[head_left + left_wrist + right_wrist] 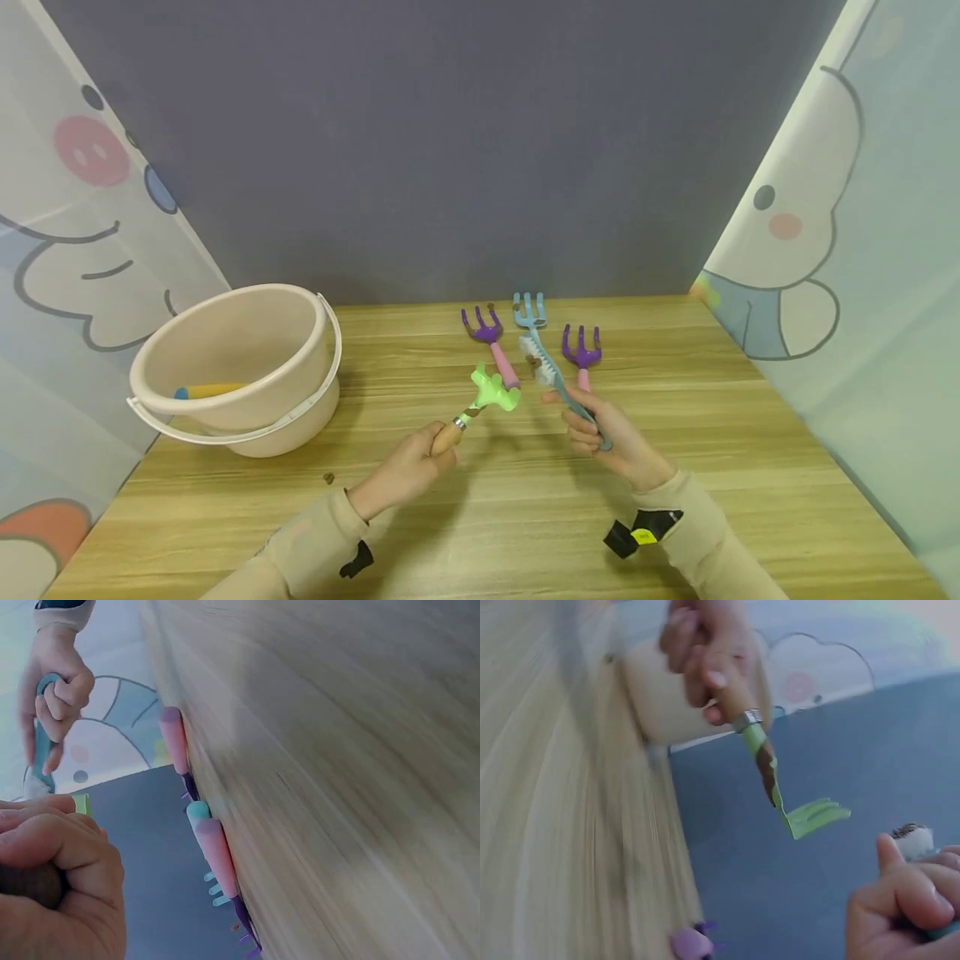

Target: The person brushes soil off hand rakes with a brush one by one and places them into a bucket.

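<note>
My left hand (408, 467) grips the wooden handle of a small green hand rake (495, 392), held above the table. Brown dirt streaks the rake's neck, plain in the right wrist view along the green metal (766, 769). In my right hand (611, 437) is a blue-grey scrubbing brush (573, 404), its white bristles soiled with a brown patch and turned toward the rake. A gap separates brush and rake. Beyond them lie a purple rake with a pink handle (504, 367), a light blue rake (530, 312) and a second purple rake (582, 354), their tines carrying brown dirt.
A cream bucket (277, 425) with a white handle stands at the left; something yellow and blue (213, 390) lies inside. A brown crumb (328, 477) sits on the wooden table (480, 533). A dark panel (450, 150) closes the back, with cartoon-printed curtains (885, 417) at both sides.
</note>
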`<state>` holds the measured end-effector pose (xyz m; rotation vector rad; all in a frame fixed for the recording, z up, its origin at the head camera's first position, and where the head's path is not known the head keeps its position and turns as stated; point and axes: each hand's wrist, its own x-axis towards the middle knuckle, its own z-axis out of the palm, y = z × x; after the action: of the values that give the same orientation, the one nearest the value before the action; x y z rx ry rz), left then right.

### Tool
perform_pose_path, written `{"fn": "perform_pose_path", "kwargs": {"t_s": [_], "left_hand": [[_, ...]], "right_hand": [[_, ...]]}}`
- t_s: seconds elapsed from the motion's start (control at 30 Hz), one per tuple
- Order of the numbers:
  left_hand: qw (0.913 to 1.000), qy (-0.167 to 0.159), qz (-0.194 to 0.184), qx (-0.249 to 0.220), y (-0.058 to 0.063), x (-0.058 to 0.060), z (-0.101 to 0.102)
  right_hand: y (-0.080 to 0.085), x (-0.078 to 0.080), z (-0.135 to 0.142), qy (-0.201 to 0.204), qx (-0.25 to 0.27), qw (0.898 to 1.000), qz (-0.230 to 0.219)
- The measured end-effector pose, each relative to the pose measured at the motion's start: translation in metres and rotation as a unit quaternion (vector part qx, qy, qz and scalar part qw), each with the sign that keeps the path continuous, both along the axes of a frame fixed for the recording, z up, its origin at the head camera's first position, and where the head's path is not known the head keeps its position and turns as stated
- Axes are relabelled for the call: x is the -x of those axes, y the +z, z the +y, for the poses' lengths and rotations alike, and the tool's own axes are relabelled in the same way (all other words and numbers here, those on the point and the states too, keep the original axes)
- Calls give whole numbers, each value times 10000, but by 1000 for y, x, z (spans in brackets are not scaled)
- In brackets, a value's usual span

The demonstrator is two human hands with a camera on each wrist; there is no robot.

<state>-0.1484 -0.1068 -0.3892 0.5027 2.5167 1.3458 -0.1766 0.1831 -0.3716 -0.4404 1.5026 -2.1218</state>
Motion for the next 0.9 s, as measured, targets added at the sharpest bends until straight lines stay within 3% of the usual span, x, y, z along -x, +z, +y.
{"fn": "perform_pose_path", "kwargs": {"t_s": [0.03,0.1,0.23,0.33,0.47,0.53,0.6,0.67,0.7,0.77,0.83,0.9], "left_hand": [[10000,26,9,-7,1,0,0],[9999,64,103,58,2,0,1],[9994,120,234,231,4,1,1],[10000,59,51,28,5,1,3],[9993,19,-235,-291,6,2,5],[9999,41,35,-91,6,1,6],[9963,82,740,439,6,0,7],[9754,120,1829,1221,4,0,7],[9568,162,2419,1603,4,-1,7],[9069,284,3522,2294,1,-2,6],[8532,385,4374,2816,-1,-2,5],[8140,435,4845,3174,-2,-3,5]], "right_hand": [[3,-3,-2,-340,-386,9980,358],[8,-11,-8,-1002,-1200,9812,1134],[12,-25,-19,-1911,-2314,9161,2660],[11,-31,-25,-2187,-2612,8753,3434],[8,-34,-31,-2331,-2812,8405,4001],[6,-35,-34,-2358,-2934,8285,4147],[4,-35,-35,-2400,-3084,8141,4296],[1,-35,-37,-2435,-3233,8010,4410],[0,-36,-37,-2448,-3277,7973,4439],[-2,-36,-38,-2478,-3432,7870,4487],[-3,-37,-39,-2450,-3620,7814,4454],[-2,-38,-41,-2386,-3851,7763,4383]]}}
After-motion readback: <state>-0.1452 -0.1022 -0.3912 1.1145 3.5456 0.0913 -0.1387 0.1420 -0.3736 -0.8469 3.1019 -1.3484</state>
